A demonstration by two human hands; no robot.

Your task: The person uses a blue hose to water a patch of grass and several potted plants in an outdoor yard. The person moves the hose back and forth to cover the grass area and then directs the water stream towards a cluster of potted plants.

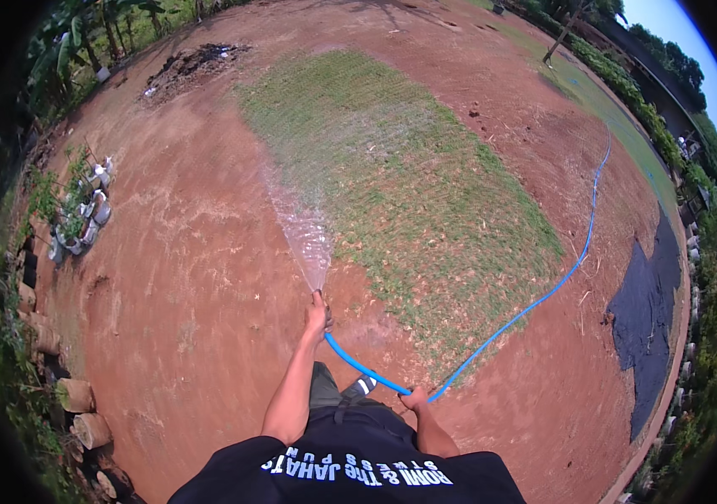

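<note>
My left hand (317, 316) grips the outlet end of a blue garden hose (365, 370), its thumb at the opening. A fan of water (311, 242) sprays from there, forward and onto a rectangular patch of grass (421, 189). Lower down, close to my waist, my right hand (415, 398) is closed around the same hose. Beyond that hand the hose curves up along the right edge of the grass and trails off to the far right.
Bare reddish soil (175, 302) surrounds the grass. Potted plants in white bags (84, 217) stand at the left, near cut logs (90, 430). A dark sheet (642, 321) lies at the right. Dark debris (191, 68) is heaped at the far left, and a thin tree trunk (563, 41) leans far right.
</note>
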